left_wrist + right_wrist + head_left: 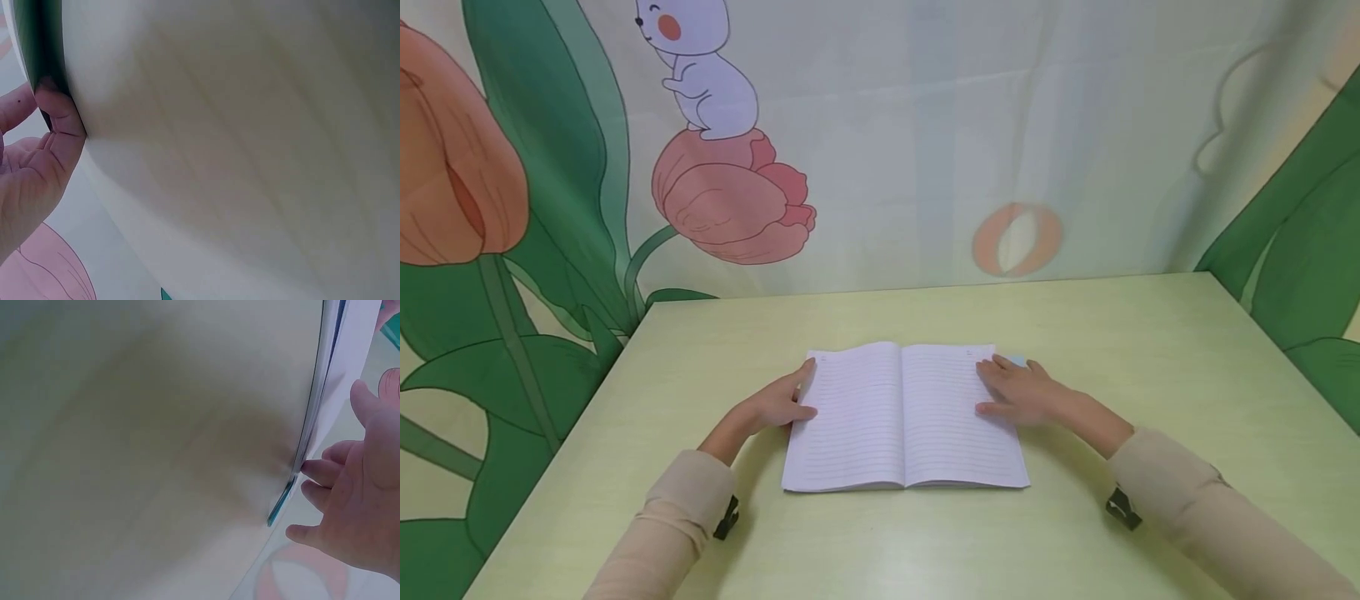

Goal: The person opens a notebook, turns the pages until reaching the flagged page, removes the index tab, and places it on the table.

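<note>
A lined notebook (859, 437) lies spread at its middle on the table, both visible pages showing ruled lines without writing. My left hand (777, 405) grips its left edge, thumb over the page. In the left wrist view, curled fingers (61, 122) reach under the dark green underside of the notebook (39, 37). On the upper right part of the right page rests my right hand (1028, 395), its fingers fairly straight and spread. The right wrist view shows these fingers (322, 472) at the notebook's edge (312, 406). A light blue corner pokes out beside that hand.
The pale yellow-green table (880, 550) extends around the notebook. Behind it hangs a curtain (880, 167) printed with tulips, leaves and a white animal. A black strap part (727, 518) hangs below the left sleeve, and another (1123, 509) below the right.
</note>
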Available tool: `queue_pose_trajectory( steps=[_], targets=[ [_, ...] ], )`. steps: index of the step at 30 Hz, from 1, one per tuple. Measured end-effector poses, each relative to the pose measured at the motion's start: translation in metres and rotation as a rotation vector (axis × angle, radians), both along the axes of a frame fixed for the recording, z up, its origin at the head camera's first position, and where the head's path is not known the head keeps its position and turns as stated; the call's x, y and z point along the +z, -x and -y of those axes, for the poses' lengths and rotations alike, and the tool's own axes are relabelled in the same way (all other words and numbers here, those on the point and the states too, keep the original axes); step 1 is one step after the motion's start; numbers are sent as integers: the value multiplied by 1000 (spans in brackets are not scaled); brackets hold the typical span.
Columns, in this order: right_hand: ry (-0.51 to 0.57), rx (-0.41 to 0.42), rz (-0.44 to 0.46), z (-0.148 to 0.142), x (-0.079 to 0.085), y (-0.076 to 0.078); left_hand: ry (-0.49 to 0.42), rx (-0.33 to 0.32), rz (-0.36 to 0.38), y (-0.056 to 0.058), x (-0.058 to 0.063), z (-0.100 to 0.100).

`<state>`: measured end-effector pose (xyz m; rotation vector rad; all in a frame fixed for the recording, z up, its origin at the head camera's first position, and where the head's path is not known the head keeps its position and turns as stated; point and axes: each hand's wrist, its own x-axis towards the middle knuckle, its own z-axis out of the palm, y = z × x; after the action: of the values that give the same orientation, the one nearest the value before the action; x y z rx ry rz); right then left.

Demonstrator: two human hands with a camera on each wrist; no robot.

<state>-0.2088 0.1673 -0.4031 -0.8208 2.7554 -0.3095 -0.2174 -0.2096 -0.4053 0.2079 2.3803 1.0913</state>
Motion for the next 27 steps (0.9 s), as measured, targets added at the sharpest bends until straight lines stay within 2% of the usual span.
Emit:
queue_pose_trajectory(
  steps=[11,27],
  targets=[
    [-1,10,19,3,0,-12,9,-8,-19,-1,1,0],
    [79,92,155,19,4,-37,36,-9,-42,1,-4,-1]
  ],
)
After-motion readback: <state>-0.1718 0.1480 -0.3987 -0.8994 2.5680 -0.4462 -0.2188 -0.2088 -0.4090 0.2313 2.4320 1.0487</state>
